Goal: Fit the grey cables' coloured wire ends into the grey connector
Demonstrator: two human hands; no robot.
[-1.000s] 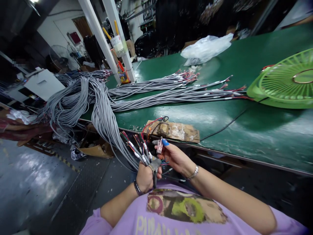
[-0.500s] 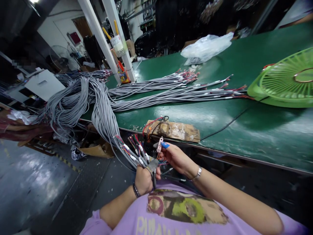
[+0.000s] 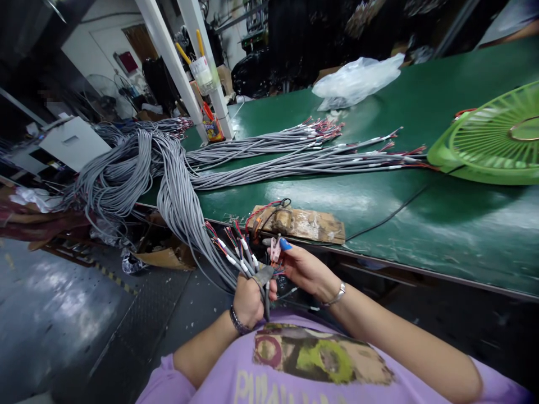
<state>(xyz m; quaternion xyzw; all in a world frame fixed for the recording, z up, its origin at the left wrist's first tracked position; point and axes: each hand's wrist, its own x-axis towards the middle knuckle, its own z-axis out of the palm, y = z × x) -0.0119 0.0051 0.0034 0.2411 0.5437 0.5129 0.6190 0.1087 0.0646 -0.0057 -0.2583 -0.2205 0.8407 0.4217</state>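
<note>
My left hand [image 3: 249, 300] is closed around a bundle of grey cables [image 3: 179, 205]. The cable ends [image 3: 236, 247] fan out above that fist, with white sleeves and thin coloured wires. A grey wrap covers my left thumb. Close to its right, my right hand [image 3: 305, 269] pinches a small pale pink clip-like piece [image 3: 275, 249] between fingers and thumb; blue wrapping covers the thumb tip. Thin orange and blue wires show just below the pink piece. Whether it grips them I cannot tell.
A wooden block [image 3: 311, 224] with red and black wires lies at the front edge of the green table [image 3: 379, 224]. More cable bundles [image 3: 269, 168] stretch across it. A green fan [image 3: 492, 140] sits right, a plastic bag [image 3: 357, 81] at the back, white posts [image 3: 170, 62] left.
The pink piece has tilted and now shows two prongs. My left hand has turned slightly, and the cable ends have shifted right, nearer my right hand.
</note>
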